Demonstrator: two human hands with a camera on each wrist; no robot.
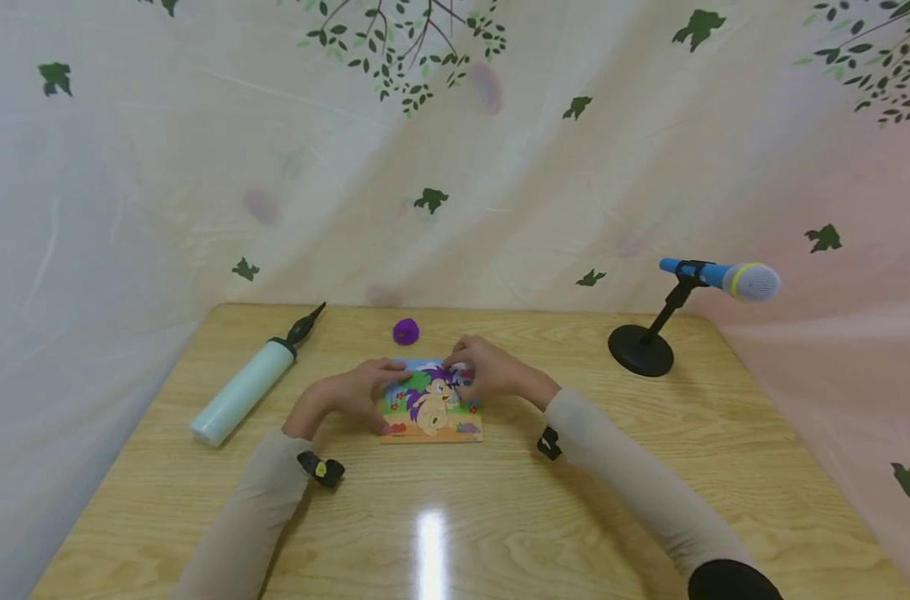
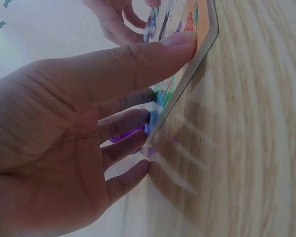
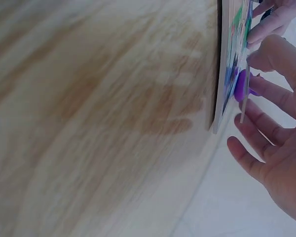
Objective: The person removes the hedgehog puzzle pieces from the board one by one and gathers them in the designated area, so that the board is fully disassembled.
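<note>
A flat picture puzzle board [image 1: 431, 417] with a cartoon hedgehog lies on the table. My left hand [image 1: 353, 393] is at its left side, thumb pressing the near left corner and other fingers spread toward the far left edge. In the left wrist view the thumb [image 2: 180, 40] lies nearly straight on the board's face. Over the board's right part, my right hand [image 1: 492, 371] pinches a thin puzzle piece [image 3: 245, 101] between thumb and fingers. In the right wrist view this piece stands slightly off the board's surface. The hand partly hides its printed face.
A small purple round object [image 1: 406, 332] sits just behind the board. To the left lies a pale green hand pump [image 1: 245, 392] with a black nozzle. A blue toy microphone [image 1: 713, 277] on a black stand [image 1: 641, 350] is at the back right. A leaf-patterned curtain hangs behind the table.
</note>
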